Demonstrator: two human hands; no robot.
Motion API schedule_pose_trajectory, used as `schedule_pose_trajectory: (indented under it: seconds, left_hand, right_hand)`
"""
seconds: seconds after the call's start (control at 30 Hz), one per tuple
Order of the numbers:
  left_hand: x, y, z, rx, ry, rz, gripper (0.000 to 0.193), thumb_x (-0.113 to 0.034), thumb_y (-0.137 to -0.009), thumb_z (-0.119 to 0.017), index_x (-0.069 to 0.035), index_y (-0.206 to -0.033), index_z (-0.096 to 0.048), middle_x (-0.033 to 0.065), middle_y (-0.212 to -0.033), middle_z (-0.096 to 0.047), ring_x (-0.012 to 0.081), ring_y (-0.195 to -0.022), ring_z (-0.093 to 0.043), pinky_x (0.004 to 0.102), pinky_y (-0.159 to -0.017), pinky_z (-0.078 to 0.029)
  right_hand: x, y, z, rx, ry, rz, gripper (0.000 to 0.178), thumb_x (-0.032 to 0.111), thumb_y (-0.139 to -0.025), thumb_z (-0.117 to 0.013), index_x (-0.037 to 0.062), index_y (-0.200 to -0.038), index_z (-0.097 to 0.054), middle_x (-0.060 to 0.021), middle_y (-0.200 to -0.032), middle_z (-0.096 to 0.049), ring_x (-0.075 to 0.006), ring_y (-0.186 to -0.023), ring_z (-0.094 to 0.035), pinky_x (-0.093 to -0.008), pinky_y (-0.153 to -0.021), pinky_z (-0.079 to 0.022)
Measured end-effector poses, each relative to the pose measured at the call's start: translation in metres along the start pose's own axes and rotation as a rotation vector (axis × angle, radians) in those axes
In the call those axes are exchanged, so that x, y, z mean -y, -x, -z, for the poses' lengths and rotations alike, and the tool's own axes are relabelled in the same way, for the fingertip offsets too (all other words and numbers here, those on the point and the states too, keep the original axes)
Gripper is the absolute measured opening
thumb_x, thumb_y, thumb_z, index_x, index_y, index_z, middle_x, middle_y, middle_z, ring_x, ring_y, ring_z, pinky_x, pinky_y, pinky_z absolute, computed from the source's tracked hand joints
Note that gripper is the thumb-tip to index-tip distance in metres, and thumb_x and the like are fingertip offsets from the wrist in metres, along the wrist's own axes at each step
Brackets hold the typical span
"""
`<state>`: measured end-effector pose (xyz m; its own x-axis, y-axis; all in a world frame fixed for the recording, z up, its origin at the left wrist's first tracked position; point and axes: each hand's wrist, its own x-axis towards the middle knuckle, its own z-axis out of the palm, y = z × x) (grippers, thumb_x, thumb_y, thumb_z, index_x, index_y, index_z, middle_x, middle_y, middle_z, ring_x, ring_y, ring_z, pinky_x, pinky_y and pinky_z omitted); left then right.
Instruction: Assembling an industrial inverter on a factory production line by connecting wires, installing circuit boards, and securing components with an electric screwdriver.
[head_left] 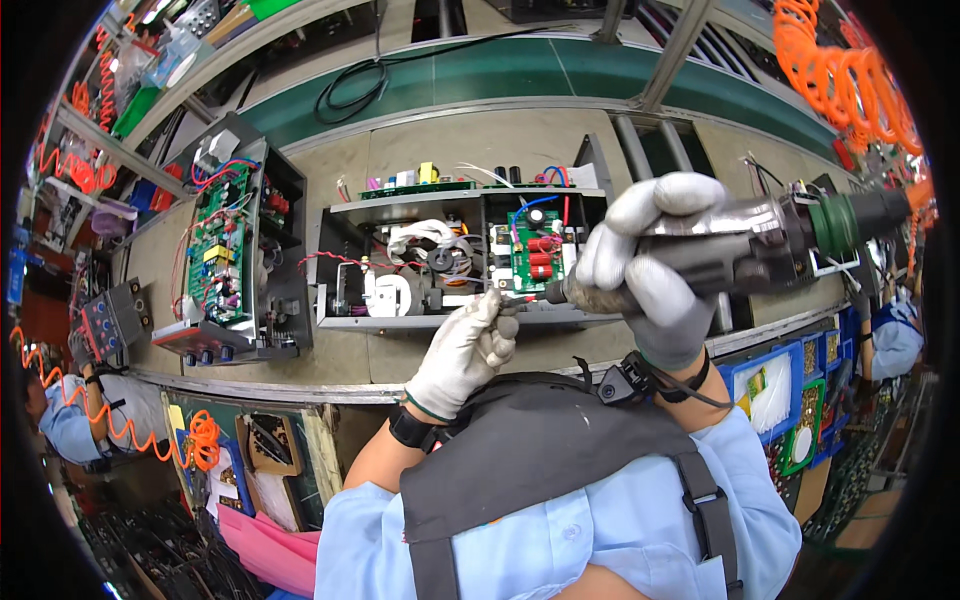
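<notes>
My right hand [655, 265], in a white glove with grey fingertips, is wrapped round a black and silver power screwdriver [745, 245] that lies nearly level, its bit pointing left. At the tip of the bit, my gloved left hand [465, 350] has thumb and fingers pinched together; what is between them is too small to make out. Both hands are at the near wall of an open metal chassis [375, 322]. Inside it are a green circuit board [517, 265] with red parts, a wound coil [442, 260] and a white round part [390, 297].
Left of this chassis stands another open unit [230, 250] with a green board and knobs. A black cable [355, 85] lies on the green strip behind. Orange coiled hoses [850, 75] hang at upper right. Blue parts bins [765, 390] sit at right. People work on both sides.
</notes>
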<state>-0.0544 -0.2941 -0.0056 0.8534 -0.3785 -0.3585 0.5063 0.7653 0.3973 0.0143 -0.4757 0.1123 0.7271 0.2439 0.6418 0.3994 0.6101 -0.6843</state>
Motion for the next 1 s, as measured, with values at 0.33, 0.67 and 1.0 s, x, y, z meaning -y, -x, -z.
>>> schedule_pose_trajectory:
  seconds: [0.33,0.67,1.0]
  left_hand:
    - [-0.038,-0.003,0.021,-0.389,-2.066,-0.927,0.054,-0.039,-0.077,-0.068,-0.007,-0.119,-0.058,0.0137,-0.116,-0.059,0.0298,-0.111,-0.052,0.0423,-0.093,-0.039]
    - [-0.043,-0.003,0.020,-0.271,-2.341,-0.781,0.082,-0.061,-0.055,-0.073,-0.003,-0.112,-0.062,0.0130,-0.112,-0.062,0.0306,-0.116,-0.050,0.0494,-0.105,-0.028]
    - [-0.040,0.000,0.016,-0.296,-2.269,-0.517,0.070,-0.054,-0.053,-0.078,-0.013,-0.109,-0.064,0.0090,-0.112,-0.063,0.0286,-0.114,-0.051,0.0538,-0.108,-0.020]
  right_hand:
    - [-0.040,-0.006,0.011,-0.325,0.045,-0.123,0.040,-0.012,-0.076,-0.056,0.0012,-0.112,-0.048,-0.0185,-0.099,-0.060,-0.0180,-0.071,-0.062,-0.0296,-0.064,-0.053]
    - [-0.082,-0.001,0.016,-0.229,0.100,-0.139,0.040,-0.005,-0.073,-0.063,0.0014,-0.111,-0.050,-0.0117,-0.096,-0.062,-0.0119,-0.080,-0.061,-0.0285,-0.071,-0.052]
    - [-0.090,-0.029,-0.024,0.335,0.432,-0.232,0.039,0.002,-0.070,-0.069,0.0016,-0.105,-0.053,-0.0017,-0.090,-0.061,-0.0084,-0.080,-0.057,-0.0250,-0.073,-0.048]
